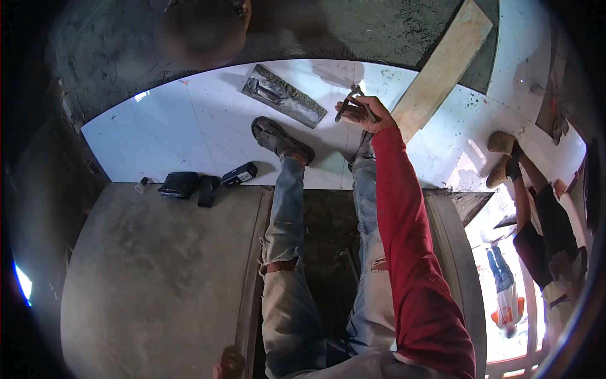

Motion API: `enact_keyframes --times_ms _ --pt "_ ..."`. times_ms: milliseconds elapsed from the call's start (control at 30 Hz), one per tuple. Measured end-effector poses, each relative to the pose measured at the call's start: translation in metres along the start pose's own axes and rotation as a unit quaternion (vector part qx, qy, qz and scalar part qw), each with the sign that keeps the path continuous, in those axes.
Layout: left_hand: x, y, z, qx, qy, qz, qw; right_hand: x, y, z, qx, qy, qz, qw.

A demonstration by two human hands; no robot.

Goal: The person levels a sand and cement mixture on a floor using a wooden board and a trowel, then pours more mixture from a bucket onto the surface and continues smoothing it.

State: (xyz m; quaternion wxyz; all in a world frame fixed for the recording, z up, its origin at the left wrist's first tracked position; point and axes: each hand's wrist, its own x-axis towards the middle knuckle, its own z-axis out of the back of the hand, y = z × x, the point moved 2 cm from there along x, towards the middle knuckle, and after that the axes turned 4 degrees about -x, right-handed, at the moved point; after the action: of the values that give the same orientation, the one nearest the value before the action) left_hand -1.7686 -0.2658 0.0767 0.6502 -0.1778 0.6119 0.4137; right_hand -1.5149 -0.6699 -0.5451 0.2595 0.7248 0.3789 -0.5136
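Note:
My right hand (368, 116), at the end of a red sleeve, is closed around the handles of metal pincers (357, 91). The jaws point away from me, above the white floor tiles (170, 120). To the left of the pincers, a rectangular plastering trowel (284, 96), crusted with grey mortar, lies on the tiles with its handle up. My left hand (228, 364) is low at the bottom edge, beside the grey slab; its fingers are too dark and blurred to read. My shoes (278, 136) rest on the tiles.
A wooden plank (445, 66) lies slanted from the tiles onto wet grey mortar (391, 31). Left of my feet sit a black pouch (178, 184) and a black box (239, 174). A blurred round thing (203, 31) is at the top. Another person (536, 208) is close on the right.

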Motion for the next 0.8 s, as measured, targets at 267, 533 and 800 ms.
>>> enact_keyframes --times_ms 267,533,800 --pt "0.053 -0.092 -0.034 -0.213 -0.057 -0.075 0.973 0.004 0.004 0.007 -0.029 0.051 0.001 0.998" --pt "0.062 -0.07 -0.059 -0.213 -0.013 -0.034 0.976 0.027 0.007 0.017 0.058 0.021 0.022 0.998" --pt "0.06 -0.06 -0.062 -0.279 -0.024 -0.044 0.959 0.044 -0.006 0.023 0.193 0.105 -0.031 0.975"
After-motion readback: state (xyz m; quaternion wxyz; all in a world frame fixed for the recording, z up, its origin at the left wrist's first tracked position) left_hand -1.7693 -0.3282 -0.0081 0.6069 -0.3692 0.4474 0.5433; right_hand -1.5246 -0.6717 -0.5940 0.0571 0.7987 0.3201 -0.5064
